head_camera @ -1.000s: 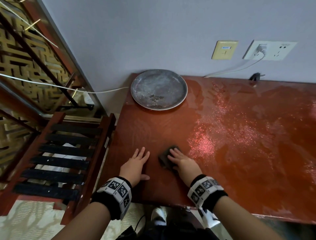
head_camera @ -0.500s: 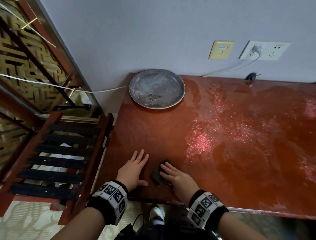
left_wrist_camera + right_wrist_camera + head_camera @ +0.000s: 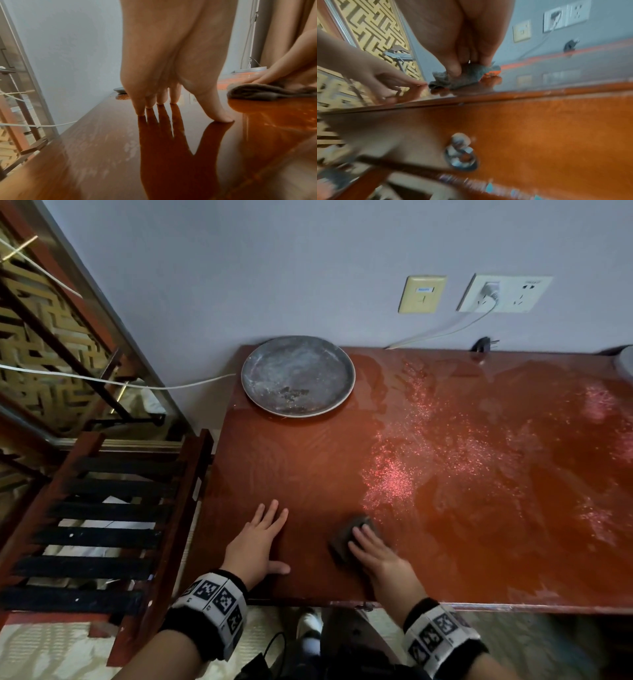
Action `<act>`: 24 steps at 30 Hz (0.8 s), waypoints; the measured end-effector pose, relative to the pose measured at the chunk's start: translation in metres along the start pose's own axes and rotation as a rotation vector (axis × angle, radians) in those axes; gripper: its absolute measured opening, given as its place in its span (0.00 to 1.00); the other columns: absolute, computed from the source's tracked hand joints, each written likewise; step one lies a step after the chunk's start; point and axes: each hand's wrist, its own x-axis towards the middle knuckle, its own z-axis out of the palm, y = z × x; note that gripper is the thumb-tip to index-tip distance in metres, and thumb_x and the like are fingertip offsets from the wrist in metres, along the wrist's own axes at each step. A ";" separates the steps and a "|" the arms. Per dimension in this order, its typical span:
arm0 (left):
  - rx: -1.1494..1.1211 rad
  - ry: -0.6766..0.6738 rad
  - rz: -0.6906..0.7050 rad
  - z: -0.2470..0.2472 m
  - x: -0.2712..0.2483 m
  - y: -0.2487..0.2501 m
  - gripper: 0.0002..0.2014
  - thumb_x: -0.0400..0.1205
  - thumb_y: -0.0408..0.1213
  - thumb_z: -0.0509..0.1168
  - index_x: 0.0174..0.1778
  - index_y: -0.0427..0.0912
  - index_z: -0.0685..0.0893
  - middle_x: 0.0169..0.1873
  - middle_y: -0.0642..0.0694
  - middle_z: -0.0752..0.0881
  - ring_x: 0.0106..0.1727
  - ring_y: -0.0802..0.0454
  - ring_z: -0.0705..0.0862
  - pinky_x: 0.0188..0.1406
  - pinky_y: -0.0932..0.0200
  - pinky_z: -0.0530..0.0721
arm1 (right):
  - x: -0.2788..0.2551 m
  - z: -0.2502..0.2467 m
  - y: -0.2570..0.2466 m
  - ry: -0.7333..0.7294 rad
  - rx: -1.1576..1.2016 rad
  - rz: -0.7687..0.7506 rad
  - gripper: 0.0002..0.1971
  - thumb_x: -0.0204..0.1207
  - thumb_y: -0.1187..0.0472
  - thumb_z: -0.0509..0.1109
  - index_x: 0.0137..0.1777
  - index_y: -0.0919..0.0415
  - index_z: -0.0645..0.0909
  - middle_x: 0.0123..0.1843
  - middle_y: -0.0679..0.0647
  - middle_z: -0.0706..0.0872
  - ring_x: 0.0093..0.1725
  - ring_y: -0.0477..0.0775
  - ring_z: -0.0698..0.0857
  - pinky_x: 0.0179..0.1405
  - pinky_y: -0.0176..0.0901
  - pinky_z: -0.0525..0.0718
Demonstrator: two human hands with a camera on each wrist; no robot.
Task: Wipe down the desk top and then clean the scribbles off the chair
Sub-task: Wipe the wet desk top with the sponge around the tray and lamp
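The red-brown desk top point(image 3: 301, 474) has a wet, glittering sheen point(image 3: 479, 467) over its middle and right. A dark grey cloth point(image 3: 344, 537) lies near the front edge, with my right hand point(image 3: 370, 546) pressing on it, fingers straight. The right wrist view shows the cloth point(image 3: 467, 77) bunched under my thumb and fingers point(image 3: 453, 67). My left hand point(image 3: 263, 535) lies flat on the desk left of the cloth, fingers spread and holding nothing; its fingertips point(image 3: 159, 102) touch the wood. The slatted wooden chair point(image 3: 102, 508) stands left of the desk.
A dirty round metal plate point(image 3: 298, 376) sits at the desk's back left corner. Wall sockets point(image 3: 503, 292), a white cable and a black plug point(image 3: 483, 344) are along the back. A drawer knob point(image 3: 461, 152) sits below the front edge.
My right hand drew the cloth toward the front edge, then slid it to the right, away from my left hand. The left hand stayed flat in place.
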 end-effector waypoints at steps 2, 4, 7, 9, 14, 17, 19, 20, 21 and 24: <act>-0.007 0.009 0.001 0.000 0.000 0.000 0.52 0.73 0.52 0.72 0.83 0.53 0.41 0.82 0.52 0.34 0.83 0.51 0.36 0.81 0.51 0.48 | -0.021 0.005 -0.011 -0.083 -0.040 -0.168 0.29 0.57 0.66 0.76 0.61 0.50 0.85 0.68 0.46 0.81 0.68 0.47 0.79 0.60 0.33 0.79; -0.014 0.012 0.003 0.001 -0.001 0.000 0.52 0.73 0.52 0.72 0.83 0.53 0.41 0.82 0.53 0.35 0.83 0.52 0.36 0.81 0.51 0.49 | -0.032 -0.003 -0.010 -0.115 -0.072 -0.224 0.24 0.67 0.59 0.60 0.63 0.47 0.83 0.70 0.41 0.78 0.70 0.42 0.75 0.66 0.29 0.70; -0.021 0.023 0.005 0.001 -0.001 -0.001 0.52 0.73 0.52 0.72 0.83 0.53 0.41 0.82 0.53 0.35 0.83 0.52 0.36 0.81 0.51 0.49 | -0.026 -0.016 0.018 0.001 -0.042 -0.104 0.29 0.66 0.67 0.54 0.64 0.47 0.82 0.72 0.40 0.74 0.71 0.41 0.73 0.63 0.34 0.75; -0.020 0.024 0.004 0.001 -0.001 -0.001 0.52 0.73 0.52 0.72 0.83 0.53 0.41 0.82 0.53 0.35 0.83 0.52 0.36 0.81 0.52 0.49 | -0.017 -0.020 0.029 0.062 0.003 0.008 0.30 0.63 0.74 0.62 0.64 0.52 0.82 0.72 0.43 0.73 0.71 0.44 0.74 0.59 0.43 0.82; -0.041 0.032 -0.003 0.001 0.000 0.000 0.53 0.73 0.52 0.73 0.83 0.54 0.41 0.82 0.53 0.35 0.82 0.52 0.35 0.81 0.52 0.47 | -0.029 -0.003 0.008 0.003 0.090 0.077 0.41 0.52 0.81 0.76 0.67 0.51 0.80 0.73 0.47 0.76 0.72 0.51 0.75 0.59 0.44 0.81; -0.031 0.022 -0.001 -0.001 0.000 0.000 0.53 0.73 0.53 0.73 0.83 0.53 0.41 0.82 0.53 0.35 0.82 0.52 0.35 0.81 0.51 0.47 | -0.033 -0.015 0.007 -0.109 0.061 -0.061 0.37 0.63 0.76 0.63 0.72 0.48 0.74 0.77 0.43 0.69 0.77 0.45 0.67 0.69 0.41 0.73; -0.012 0.009 0.000 -0.002 0.001 -0.001 0.53 0.73 0.53 0.72 0.83 0.53 0.41 0.82 0.52 0.35 0.82 0.51 0.35 0.81 0.51 0.48 | -0.022 -0.032 0.025 -0.175 0.081 -0.010 0.37 0.71 0.78 0.56 0.77 0.47 0.64 0.80 0.39 0.57 0.80 0.41 0.54 0.79 0.38 0.60; -0.007 0.003 -0.002 -0.002 0.000 -0.001 0.53 0.73 0.53 0.72 0.83 0.52 0.40 0.82 0.51 0.35 0.82 0.51 0.35 0.81 0.50 0.48 | -0.015 -0.037 0.035 -0.181 0.100 0.055 0.36 0.74 0.79 0.57 0.78 0.46 0.60 0.79 0.38 0.51 0.80 0.39 0.48 0.81 0.38 0.56; -0.005 -0.001 -0.005 -0.002 0.000 0.000 0.53 0.73 0.53 0.72 0.83 0.52 0.40 0.82 0.51 0.34 0.82 0.51 0.35 0.81 0.50 0.48 | -0.007 -0.041 0.043 -0.145 0.097 0.128 0.35 0.76 0.78 0.60 0.78 0.48 0.61 0.78 0.38 0.50 0.79 0.39 0.45 0.81 0.40 0.57; -0.007 -0.003 -0.012 -0.003 -0.001 0.003 0.53 0.73 0.52 0.72 0.83 0.52 0.40 0.82 0.51 0.34 0.82 0.51 0.35 0.81 0.51 0.48 | 0.011 -0.033 0.039 -0.054 0.079 0.268 0.28 0.77 0.74 0.63 0.76 0.54 0.70 0.78 0.43 0.55 0.79 0.44 0.49 0.76 0.48 0.69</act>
